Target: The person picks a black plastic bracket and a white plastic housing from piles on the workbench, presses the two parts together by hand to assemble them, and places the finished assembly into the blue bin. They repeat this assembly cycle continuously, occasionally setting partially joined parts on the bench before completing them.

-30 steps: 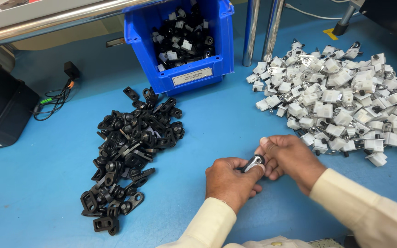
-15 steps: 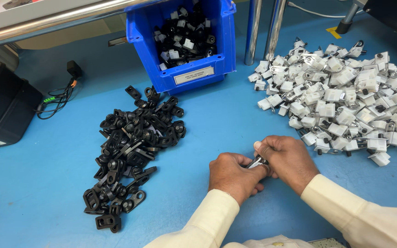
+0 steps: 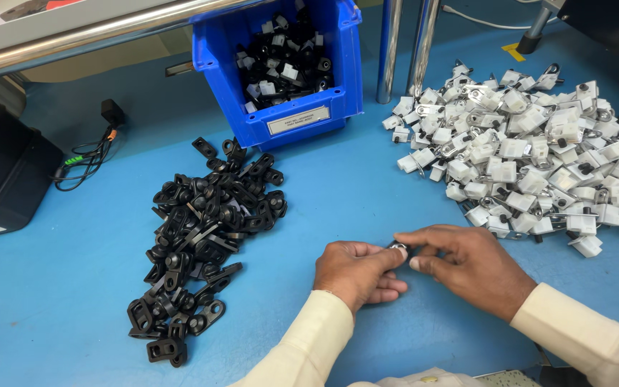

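Blue covers the whole work table [image 3: 367,215], and both hands sit low on it, in front of the blue plastic bin [image 3: 281,72]. Compared with half a second ago, the hands have spread slightly: the left hand [image 3: 356,272] has drawn back toward its sleeve and the right hand [image 3: 471,269] lies flatter, its fingers stretched leftward rather than curled over the left. The small white and metal clip part [image 3: 398,249] that was buried between the knuckles now shows at the meeting point of the two hands.

That part is pinched between the left thumb and forefinger, and the right forefinger and thumb tips touch it from the other side; both hands are closed narrowly on it, the remaining left fingers curled under. It is held just above the table, in front of the bin and a little to its right.

Left of the hands, in front of the bin, lies the heap of black plastic brackets [image 3: 202,244]. To the bin's right spreads the pile of white clip parts with metal loops [image 3: 539,158], its near edge close to the right hand. The bin itself holds mixed black and white pieces.
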The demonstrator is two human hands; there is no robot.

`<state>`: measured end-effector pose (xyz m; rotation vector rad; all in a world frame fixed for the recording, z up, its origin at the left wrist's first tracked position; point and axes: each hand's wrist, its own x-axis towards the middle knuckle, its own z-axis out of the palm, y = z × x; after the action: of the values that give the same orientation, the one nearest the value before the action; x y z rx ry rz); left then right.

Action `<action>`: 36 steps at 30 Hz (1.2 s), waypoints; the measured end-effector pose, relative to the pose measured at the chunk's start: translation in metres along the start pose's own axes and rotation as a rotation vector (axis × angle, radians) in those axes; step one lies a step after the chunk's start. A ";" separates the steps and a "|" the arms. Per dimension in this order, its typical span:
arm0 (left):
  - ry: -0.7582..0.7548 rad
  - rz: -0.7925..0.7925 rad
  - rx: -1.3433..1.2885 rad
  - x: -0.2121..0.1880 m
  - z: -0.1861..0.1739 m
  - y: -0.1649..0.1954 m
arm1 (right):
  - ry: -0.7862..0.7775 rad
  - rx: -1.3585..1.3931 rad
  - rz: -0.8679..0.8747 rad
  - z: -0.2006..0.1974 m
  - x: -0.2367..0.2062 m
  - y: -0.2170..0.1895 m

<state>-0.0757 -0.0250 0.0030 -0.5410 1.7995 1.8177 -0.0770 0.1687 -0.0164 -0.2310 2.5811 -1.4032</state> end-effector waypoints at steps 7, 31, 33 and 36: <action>-0.118 -0.028 0.049 0.009 -0.008 0.002 | -0.037 0.032 0.143 0.001 0.008 -0.004; 0.145 0.324 0.252 -0.020 -0.015 -0.018 | -0.104 0.528 0.333 0.016 0.014 -0.006; 0.169 0.407 0.354 -0.026 -0.016 -0.017 | -0.116 0.525 0.350 0.017 0.015 -0.010; 0.143 0.401 0.400 -0.033 -0.024 -0.016 | -0.146 0.527 0.407 0.018 0.019 -0.015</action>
<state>-0.0418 -0.0518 0.0095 -0.1642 2.4300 1.6149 -0.0906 0.1413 -0.0149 0.2473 1.9079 -1.7449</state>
